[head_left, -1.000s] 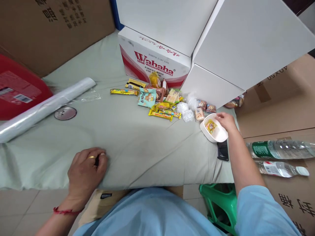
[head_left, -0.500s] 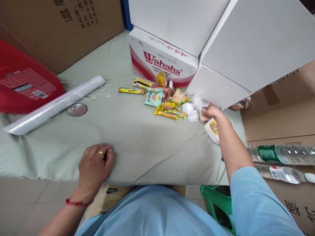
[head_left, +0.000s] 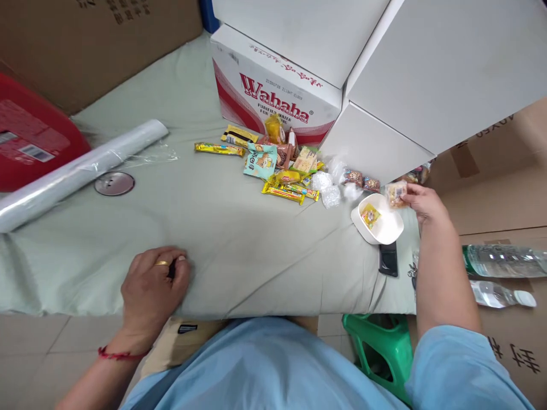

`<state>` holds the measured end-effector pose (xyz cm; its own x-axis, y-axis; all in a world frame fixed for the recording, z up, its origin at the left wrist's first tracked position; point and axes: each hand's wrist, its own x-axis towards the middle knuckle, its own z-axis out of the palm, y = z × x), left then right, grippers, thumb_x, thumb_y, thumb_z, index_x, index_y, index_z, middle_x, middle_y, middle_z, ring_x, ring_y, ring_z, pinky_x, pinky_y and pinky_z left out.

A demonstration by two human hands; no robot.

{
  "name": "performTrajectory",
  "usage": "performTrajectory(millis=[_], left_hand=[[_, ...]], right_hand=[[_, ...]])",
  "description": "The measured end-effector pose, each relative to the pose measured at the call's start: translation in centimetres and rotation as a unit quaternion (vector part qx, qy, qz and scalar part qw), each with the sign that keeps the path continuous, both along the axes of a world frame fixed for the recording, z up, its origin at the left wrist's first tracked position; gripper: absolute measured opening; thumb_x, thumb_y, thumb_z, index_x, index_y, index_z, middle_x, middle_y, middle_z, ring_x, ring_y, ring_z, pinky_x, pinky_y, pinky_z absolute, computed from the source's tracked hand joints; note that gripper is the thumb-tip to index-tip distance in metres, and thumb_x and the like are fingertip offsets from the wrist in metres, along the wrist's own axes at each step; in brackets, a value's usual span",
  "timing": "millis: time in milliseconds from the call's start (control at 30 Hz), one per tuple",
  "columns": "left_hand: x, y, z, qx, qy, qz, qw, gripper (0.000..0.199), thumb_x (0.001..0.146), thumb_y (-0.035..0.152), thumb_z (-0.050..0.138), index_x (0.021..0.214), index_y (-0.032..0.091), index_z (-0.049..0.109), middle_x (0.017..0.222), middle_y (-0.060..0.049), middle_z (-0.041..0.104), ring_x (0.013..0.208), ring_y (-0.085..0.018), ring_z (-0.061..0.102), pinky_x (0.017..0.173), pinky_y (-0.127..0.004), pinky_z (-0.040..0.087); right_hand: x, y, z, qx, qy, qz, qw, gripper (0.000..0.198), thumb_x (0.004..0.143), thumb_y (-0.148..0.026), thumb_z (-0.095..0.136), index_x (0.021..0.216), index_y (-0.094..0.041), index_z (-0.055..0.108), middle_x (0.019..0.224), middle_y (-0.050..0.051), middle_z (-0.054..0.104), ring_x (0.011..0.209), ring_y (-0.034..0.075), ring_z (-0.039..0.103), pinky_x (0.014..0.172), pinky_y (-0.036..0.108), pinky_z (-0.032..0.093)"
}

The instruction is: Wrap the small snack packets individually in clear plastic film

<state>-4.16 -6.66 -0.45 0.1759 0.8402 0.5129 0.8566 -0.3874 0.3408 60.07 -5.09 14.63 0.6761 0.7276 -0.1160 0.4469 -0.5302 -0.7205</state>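
My right hand pinches a small clear-wrapped snack packet just above the back right rim of a white bowl. Inside the bowl lies a yellow snack packet. My left hand, a ring on one finger, rests on the cloth near the front edge, its fingers loosely curled with a dark gap under them. Two brown-patterned wrapped snacks lie behind the bowl. To their left is a pile of snacks, among them a light-blue packet, clear crinkled wrappers and yellow bars.
A Wahaha carton and white panels stand behind the snacks. At left lie a plastic-film roll, a round lid and a red container. A black phone-like object, bottles and a green stool are at right.
My right hand has moved right from the snacks by the panel to above the bowl's rim, carrying a wrapped packet. The bowl shows more fully. My left hand stays on the cloth.
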Motion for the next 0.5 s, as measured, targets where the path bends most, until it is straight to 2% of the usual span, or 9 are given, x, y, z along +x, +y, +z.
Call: performTrajectory(millis=[133, 233, 367, 500], left_hand=[[0.0, 0.1, 0.0, 0.015, 0.010, -0.002, 1.000, 0.018, 0.097, 0.022, 0.055, 0.087, 0.018, 0.069, 0.090, -0.010, 0.073, 0.086, -0.025, 0.063, 0.082, -0.037, 0.052], [0.0, 0.1, 0.0, 0.013, 0.014, 0.000, 1.000, 0.019, 0.098, 0.023, 0.054, 0.086, 0.019, 0.069, 0.089, -0.009, 0.073, 0.085, -0.025, 0.063, 0.082, -0.037, 0.052], [0.1, 0.1, -0.1, 0.004, 0.012, 0.005, 1.000, 0.020, 0.098, 0.025, 0.053, 0.086, 0.019, 0.068, 0.088, -0.009, 0.072, 0.084, -0.025, 0.063, 0.083, -0.038, 0.052], [0.1, 0.1, -0.2, -0.014, 0.000, 0.012, 1.000, 0.020, 0.097, 0.026, 0.053, 0.085, 0.021, 0.068, 0.089, -0.008, 0.073, 0.085, -0.025, 0.063, 0.084, -0.039, 0.051]], right_hand=[[0.8, -2.6, -2.2, -0.135, -0.022, -0.029, 0.990, 0.011, 0.073, -0.010, 0.076, 0.082, -0.017, 0.074, 0.066, 0.004, 0.071, 0.057, 0.019, 0.066, 0.063, 0.032, 0.060], [0.2, -3.2, -4.7, -0.195, -0.041, -0.026, 0.980, 0.014, 0.074, -0.023, 0.084, 0.074, -0.018, 0.070, 0.056, 0.006, 0.065, 0.054, 0.023, 0.066, 0.058, 0.036, 0.058], [-0.8, -3.3, -6.9, -0.215, -0.089, -0.006, 0.973, 0.017, 0.079, -0.032, 0.082, 0.087, -0.021, 0.072, 0.074, 0.011, 0.075, 0.078, 0.029, 0.075, 0.071, 0.036, 0.060], [-1.1, -3.6, -6.9, -0.246, -0.139, 0.018, 0.959, 0.014, 0.081, -0.031, 0.078, 0.091, -0.023, 0.074, 0.084, 0.012, 0.078, 0.101, 0.032, 0.076, 0.088, 0.037, 0.057]])
